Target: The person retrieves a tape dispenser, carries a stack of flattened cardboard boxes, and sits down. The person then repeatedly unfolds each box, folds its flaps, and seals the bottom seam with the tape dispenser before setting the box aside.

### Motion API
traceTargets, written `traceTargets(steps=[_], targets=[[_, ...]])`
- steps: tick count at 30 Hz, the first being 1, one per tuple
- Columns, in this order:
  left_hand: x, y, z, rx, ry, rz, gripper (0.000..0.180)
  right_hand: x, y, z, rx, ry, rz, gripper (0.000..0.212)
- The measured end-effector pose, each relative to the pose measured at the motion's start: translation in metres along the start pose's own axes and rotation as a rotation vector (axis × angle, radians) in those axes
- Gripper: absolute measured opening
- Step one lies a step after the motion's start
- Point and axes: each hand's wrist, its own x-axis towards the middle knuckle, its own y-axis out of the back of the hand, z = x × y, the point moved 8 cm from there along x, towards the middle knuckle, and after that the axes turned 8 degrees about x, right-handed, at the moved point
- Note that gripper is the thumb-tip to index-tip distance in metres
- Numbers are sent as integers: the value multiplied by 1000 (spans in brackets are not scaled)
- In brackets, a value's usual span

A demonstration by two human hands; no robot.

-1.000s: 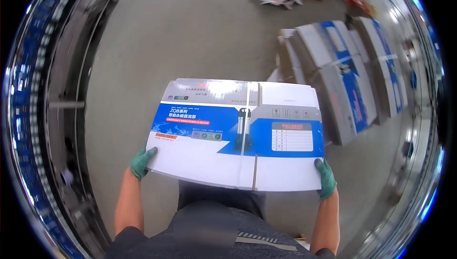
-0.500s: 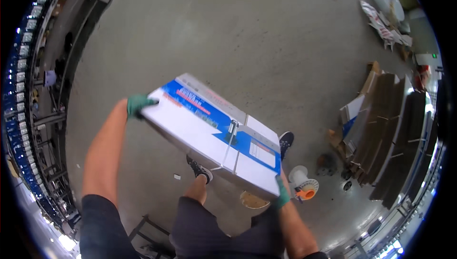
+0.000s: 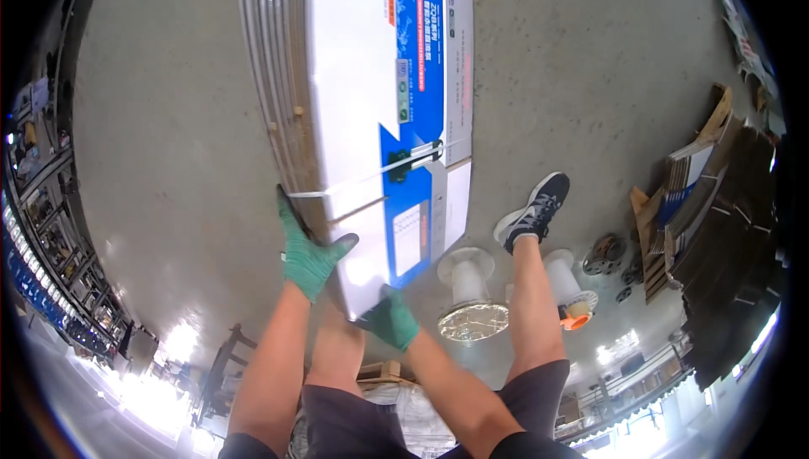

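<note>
A strapped bundle of flat, folded cartons [image 3: 358, 105], white and blue on its printed face, is held up in front of my legs. Its long side runs away from me, and the layered cardboard edges show on its left. A pale strap [image 3: 358, 179] crosses its middle. My left hand [image 3: 312, 257], in a green glove, grips the left edge near the close end, thumb over the white face. At the bottom end my right hand [image 3: 390, 320], gloved in green too, clasps the near corner; some of its fingers are hidden beneath.
Stacks of brown flat cardboard [image 3: 725, 231] stand at the right. White spools [image 3: 472, 290] and an orange tape roll [image 3: 576, 317] lie on the floor by my right leg. Shelving [image 3: 50, 172] lines the left. Behind my legs sits a wrapped load [image 3: 404, 408].
The bundle has turned from lying slantwise across me to pointing away, its layered edges now facing left. My left hand has moved from the far left corner to the near end.
</note>
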Motion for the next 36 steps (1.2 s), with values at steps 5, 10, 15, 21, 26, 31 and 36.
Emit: traceTargets(steps=[5,10,15,21,26,31,36], targets=[[28,18,-55,-54,-6,0,136,-11,-42,-242,-1829,471,667,37],[57,7,-70,-90,-104,-116,134,33,-89,-396,-894,896,347,60],[92,18,-22,-168,-189,-259,126,41,-52,-365,-710,935,354,90],[215,22,-28,380,-211,-547,106,61,-18,-237,-414,748,455,53],[247,24,-79,729,95,-419,88,86,-38,-207,-507,517,505,52],[187,19,-152,1456,48,-574,91,18,-28,-268,-1096,703,548,62],[49,41,-112,994,-38,-330,67,-192,-76,-285,-1439,706,335,56]])
